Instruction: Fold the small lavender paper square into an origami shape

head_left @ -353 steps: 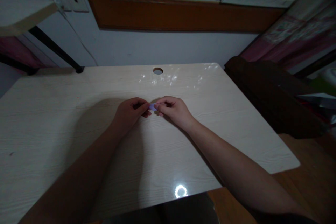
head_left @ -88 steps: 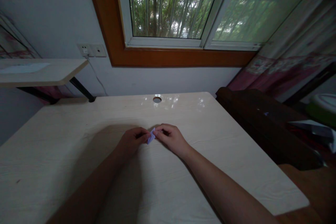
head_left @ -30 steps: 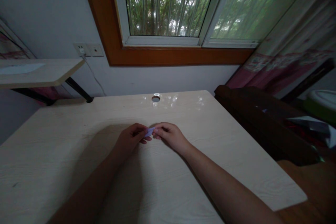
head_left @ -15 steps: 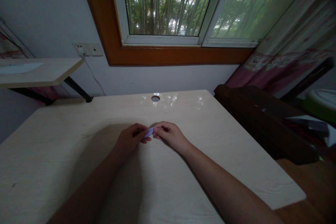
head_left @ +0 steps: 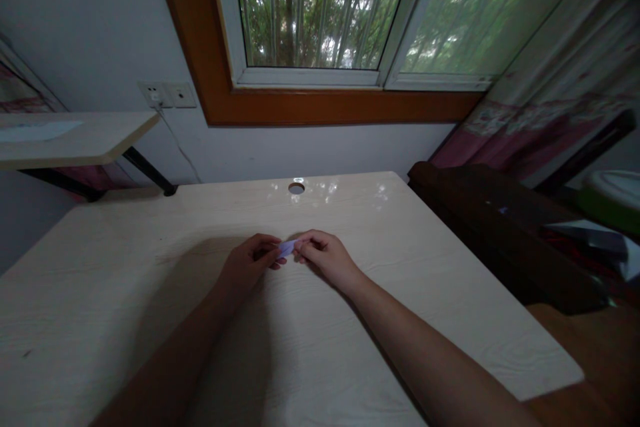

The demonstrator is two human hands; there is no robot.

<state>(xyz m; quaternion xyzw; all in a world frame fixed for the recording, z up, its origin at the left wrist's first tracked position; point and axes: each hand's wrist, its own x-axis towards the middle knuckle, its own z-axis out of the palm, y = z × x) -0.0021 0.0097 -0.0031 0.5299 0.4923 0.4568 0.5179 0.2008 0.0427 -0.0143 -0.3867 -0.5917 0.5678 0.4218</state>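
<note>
Between my two hands is a small, pale purple piece that looks like folded paper [head_left: 287,249]. My left hand [head_left: 253,259] pinches its left end between thumb and fingers. At the other end, the thumb and fingertips of my right hand [head_left: 323,253] are closed on it. Both hands hover just over or rest on the pale wooden desk [head_left: 400,267]; I cannot tell which. Fingertips cover both ends of the piece, so its full shape is hidden.
A round cable hole [head_left: 297,188] sits near the desk's back edge. On the left, a raised shelf [head_left: 110,137] stands on black legs. Dark wooden furniture [head_left: 480,233] adjoins the right side. Behind are a window [head_left: 320,20] and a wall socket [head_left: 167,95].
My hands have drawn very slightly apart, and a little more of the purple piece shows between the fingers. Both still hold it.
</note>
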